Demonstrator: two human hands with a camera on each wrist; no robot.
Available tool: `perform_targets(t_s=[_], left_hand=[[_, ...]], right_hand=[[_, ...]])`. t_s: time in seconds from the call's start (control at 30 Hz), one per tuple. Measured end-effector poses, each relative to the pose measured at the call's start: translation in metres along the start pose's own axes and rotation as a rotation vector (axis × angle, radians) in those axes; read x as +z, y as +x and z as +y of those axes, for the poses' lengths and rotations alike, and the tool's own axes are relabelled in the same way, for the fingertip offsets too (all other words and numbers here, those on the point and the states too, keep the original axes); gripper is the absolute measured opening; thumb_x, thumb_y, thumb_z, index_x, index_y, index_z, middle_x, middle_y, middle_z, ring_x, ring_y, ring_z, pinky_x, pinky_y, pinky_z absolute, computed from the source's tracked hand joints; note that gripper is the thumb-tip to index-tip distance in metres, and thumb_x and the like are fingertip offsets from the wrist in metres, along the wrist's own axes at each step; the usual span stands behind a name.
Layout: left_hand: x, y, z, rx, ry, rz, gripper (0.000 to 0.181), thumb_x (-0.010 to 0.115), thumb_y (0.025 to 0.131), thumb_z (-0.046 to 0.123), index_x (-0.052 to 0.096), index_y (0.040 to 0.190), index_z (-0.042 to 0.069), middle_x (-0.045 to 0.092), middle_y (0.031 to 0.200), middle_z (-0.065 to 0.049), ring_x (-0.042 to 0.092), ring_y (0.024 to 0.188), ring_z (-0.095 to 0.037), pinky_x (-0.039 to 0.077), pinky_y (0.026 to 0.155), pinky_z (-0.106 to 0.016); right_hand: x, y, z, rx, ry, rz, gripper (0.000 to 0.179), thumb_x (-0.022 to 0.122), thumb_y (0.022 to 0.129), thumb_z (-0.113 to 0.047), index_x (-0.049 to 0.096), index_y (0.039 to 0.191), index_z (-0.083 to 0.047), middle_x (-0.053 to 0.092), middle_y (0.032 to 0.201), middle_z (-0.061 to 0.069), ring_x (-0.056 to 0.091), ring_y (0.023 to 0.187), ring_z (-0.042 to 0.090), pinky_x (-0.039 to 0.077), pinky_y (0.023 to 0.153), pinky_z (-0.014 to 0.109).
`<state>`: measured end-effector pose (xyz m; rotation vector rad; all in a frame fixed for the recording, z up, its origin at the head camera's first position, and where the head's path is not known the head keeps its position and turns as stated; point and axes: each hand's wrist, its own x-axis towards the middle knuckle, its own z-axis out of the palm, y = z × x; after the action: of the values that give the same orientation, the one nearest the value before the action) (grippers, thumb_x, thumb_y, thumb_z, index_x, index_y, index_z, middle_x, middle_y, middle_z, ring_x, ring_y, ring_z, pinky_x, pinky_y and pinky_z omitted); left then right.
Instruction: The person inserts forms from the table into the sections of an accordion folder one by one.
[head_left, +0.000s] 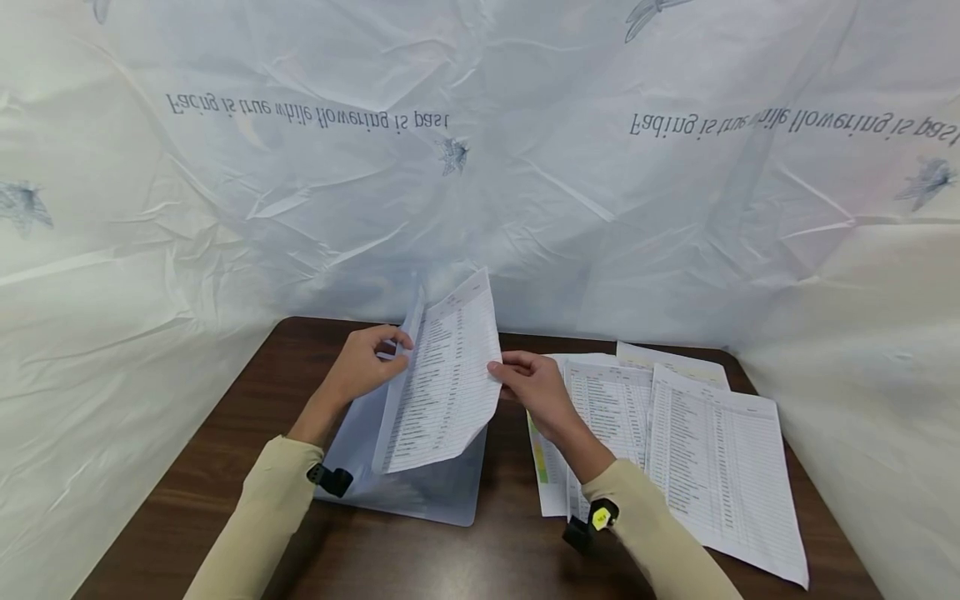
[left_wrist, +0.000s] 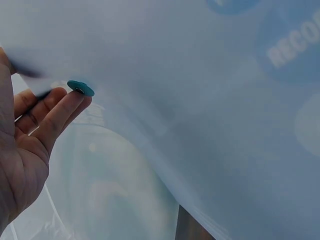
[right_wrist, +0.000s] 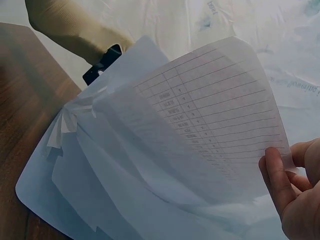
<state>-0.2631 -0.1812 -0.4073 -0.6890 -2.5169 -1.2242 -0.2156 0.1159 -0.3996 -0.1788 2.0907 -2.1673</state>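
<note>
My left hand holds the raised edge of a pale blue translucent plastic document folder. In the left wrist view, its fingertips are right at a teal snap button on the folder, which bears white lettering. On the other side, my right hand pinches the right edge of a printed list sheet between thumb and fingers. The sheet stands tilted, its left side against the raised plastic. Seen from the right wrist, the sheet's lower part shows through or behind the film, while its top corner sticks out.
Several printed sheets lie overlapping on the right of the dark wooden table, one with a yellow-green marked edge. A white plastic sheet with printed words hangs around the table's back and sides.
</note>
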Motion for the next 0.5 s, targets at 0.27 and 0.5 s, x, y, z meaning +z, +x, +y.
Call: perform_targets(t_s=[0.27, 0.5], left_hand=[[-0.001, 0.001, 0.001, 0.01, 0.009, 0.005, 0.011, 0.069, 0.088, 0.01, 0.072, 0.099, 0.012, 0.072, 0.111, -0.01, 0.068, 0.085, -0.023, 0.057, 0.069, -0.037], [-0.001, 0.001, 0.001, 0.023, -0.006, 0.0, 0.011, 0.07, 0.088, 0.008, 0.073, 0.098, 0.011, 0.072, 0.107, -0.009, 0.068, 0.085, -0.021, 0.056, 0.069, -0.038]], right_hand=[[0.007, 0.006, 0.002, 0.018, -0.034, 0.028, 0.035, 0.072, 0.096, -0.016, 0.069, 0.127, 0.0, 0.073, 0.114, 0.018, 0.073, 0.091, 0.017, 0.059, 0.085, 0.045], [0.014, 0.011, 0.008, 0.013, -0.034, 0.021, 0.033, 0.073, 0.095, -0.015, 0.07, 0.123, 0.002, 0.074, 0.108, 0.016, 0.072, 0.086, 0.015, 0.059, 0.072, 0.029]])
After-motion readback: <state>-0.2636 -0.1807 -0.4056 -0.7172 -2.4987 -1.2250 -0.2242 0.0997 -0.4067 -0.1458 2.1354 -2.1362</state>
